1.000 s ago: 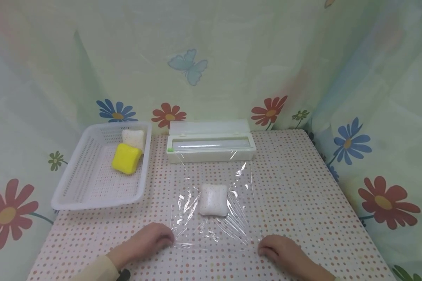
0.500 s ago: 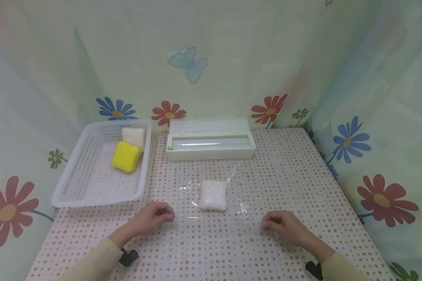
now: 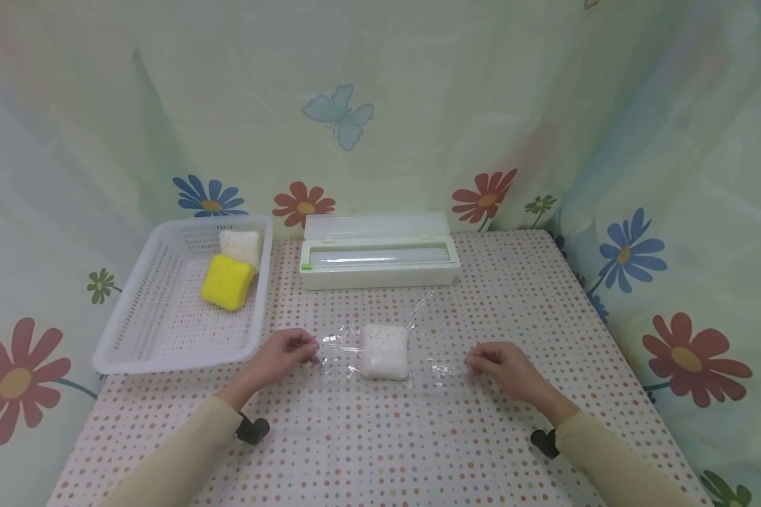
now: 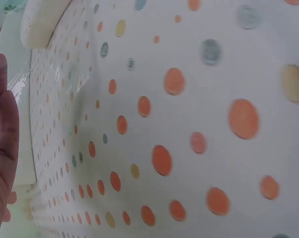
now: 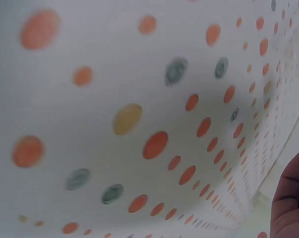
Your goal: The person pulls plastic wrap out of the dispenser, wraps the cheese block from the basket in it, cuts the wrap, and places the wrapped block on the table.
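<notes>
A white, speckled, pillow-shaped bar (image 3: 385, 352) lies on the dotted tabletop. Clear cling film (image 3: 341, 339) spreads around it, glinting on both sides; its exact edges are hard to make out. To the left of the bar, my left hand (image 3: 287, 355) pinches the film between thumb and fingers. My right hand (image 3: 506, 366) pinches it on the opposite side. Both hands are about level with the bar and apart from it. In the left wrist view the bar (image 4: 40, 22) shows at the top, beyond my fingers (image 4: 7, 129). Only part of my right hand (image 5: 292, 203) appears in the right wrist view.
Behind the bar stands a white film dispenser box (image 3: 380, 277), its lid (image 3: 377, 226) raised and a film roll inside. A white plastic basket (image 3: 110, 355) at the left holds a yellow bar (image 3: 228, 282) and another white bar (image 3: 241, 246). A flowered curtain surrounds the table.
Both hands have moved away from the table's front toward the dispenser, from in front of the bar to beside it. The film's front edge has come along with them.
</notes>
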{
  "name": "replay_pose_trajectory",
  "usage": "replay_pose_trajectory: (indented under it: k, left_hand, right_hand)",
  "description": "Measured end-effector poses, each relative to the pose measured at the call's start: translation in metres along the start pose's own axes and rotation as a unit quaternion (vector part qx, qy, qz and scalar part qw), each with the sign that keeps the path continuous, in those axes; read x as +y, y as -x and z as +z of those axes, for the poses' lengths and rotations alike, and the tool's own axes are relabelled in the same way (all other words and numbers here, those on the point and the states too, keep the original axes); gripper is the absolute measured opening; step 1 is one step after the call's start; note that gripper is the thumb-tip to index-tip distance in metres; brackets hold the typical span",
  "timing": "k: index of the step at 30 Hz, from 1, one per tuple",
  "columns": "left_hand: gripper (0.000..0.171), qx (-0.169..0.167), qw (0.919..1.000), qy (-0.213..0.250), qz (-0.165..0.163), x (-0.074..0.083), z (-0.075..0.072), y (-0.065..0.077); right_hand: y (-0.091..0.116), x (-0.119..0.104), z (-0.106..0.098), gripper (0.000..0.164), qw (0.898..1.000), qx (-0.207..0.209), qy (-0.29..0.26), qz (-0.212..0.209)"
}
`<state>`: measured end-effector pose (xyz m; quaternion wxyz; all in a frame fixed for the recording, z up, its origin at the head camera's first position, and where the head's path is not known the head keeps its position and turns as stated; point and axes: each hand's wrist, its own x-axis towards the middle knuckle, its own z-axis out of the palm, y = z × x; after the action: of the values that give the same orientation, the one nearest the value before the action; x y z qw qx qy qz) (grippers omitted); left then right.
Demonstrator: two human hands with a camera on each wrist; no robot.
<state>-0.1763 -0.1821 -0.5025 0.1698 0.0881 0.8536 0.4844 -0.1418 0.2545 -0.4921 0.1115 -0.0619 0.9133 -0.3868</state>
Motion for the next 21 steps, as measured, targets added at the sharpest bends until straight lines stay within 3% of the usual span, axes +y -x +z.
replay_pose_trajectory:
  k: [13,21]
  left_hand:
    - [0.021,0.036,0.9993,0.004,-0.012,0.004,-0.003,-0.031]
    - [0.021,0.05,0.9969,0.021,-0.058,0.003,0.001,-0.044]
  right_hand:
    - [-0.043,0.01,0.002,0.021,0.999,0.028,0.02,0.018]
    - [-0.057,0.01,0.004,0.024,0.999,0.034,0.013,0.032]
